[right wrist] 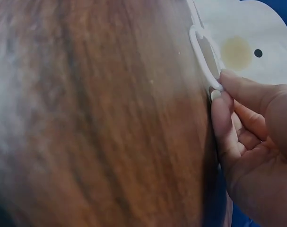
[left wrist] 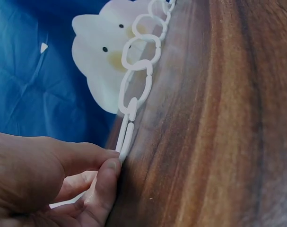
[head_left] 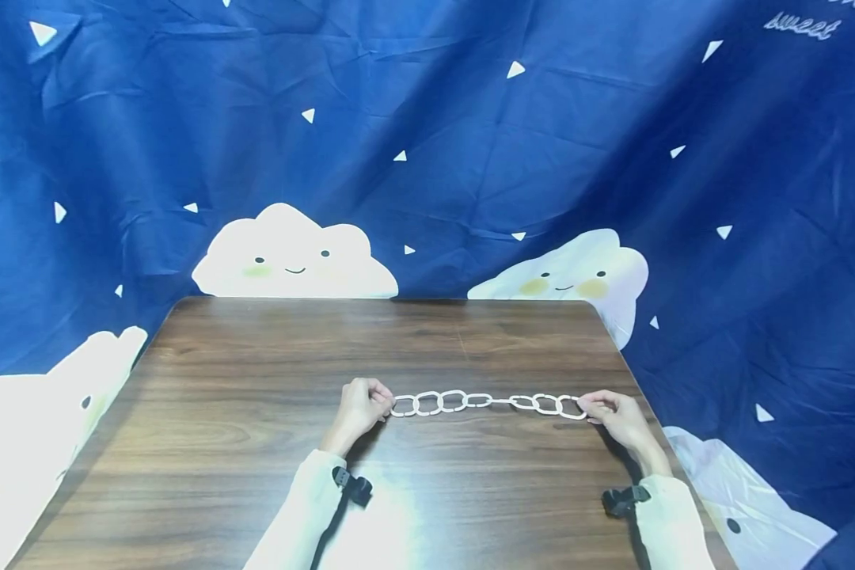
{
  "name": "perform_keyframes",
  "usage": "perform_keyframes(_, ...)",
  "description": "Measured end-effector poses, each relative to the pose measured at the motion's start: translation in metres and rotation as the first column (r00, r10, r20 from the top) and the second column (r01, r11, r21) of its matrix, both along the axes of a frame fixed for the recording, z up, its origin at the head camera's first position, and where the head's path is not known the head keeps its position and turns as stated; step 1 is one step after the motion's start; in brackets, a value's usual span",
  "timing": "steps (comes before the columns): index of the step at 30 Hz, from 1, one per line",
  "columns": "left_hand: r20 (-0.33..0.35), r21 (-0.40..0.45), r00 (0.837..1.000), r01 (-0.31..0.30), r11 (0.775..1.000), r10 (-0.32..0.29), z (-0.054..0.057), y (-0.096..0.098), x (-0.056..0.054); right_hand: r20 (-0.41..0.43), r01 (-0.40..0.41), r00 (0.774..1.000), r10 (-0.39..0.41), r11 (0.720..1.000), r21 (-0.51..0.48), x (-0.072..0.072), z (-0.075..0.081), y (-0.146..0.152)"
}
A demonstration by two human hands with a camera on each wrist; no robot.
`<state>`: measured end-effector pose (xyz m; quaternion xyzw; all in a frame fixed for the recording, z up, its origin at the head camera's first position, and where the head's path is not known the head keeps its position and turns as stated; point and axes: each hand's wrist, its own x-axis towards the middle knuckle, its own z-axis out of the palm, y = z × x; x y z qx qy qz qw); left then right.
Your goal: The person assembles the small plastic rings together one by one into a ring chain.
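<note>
A chain of several white, oval plastic-looking links stretches nearly straight between the two hands over the table. My left hand pinches the end link at its left between thumb and index finger; the left wrist view shows this end link close up, with the other links running away from it. At the opposite end, my right hand pinches the last link between thumb and fingertip. One link near the middle appears edge-on, while the others show as open ovals. Whether the middle links touch the tabletop I cannot tell.
The brown wood-grain table spreads under both hands, its right edge close to the right forearm. Behind it hangs a blue curtain printed with white clouds and triangles. A small black device is strapped on each sleeved wrist.
</note>
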<state>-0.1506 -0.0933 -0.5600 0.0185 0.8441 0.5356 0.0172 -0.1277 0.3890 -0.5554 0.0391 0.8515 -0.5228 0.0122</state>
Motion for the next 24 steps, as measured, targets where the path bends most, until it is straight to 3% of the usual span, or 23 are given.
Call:
perform_keyframes(8, 0.008, -0.001, 1.0, 0.003, 1.0, -0.003, 0.001, -0.003, 0.005, -0.021, 0.039, 0.999, -0.038, 0.996, 0.085, 0.002, 0.005, -0.003)
perform_keyframes(15, 0.011, 0.019, 1.0, 0.007, 1.0, -0.007, 0.0, -0.004, 0.015, -0.012, 0.022, 1.0, -0.021, 0.989, 0.148, 0.01, 0.007, -0.006)
perform_keyframes(24, 0.024, 0.056, 1.0, 0.016, 0.998, -0.017, 0.002, -0.004, 0.013, -0.066, 0.031, 0.998, -0.012, 0.957, 0.289, 0.016, 0.012, -0.008)
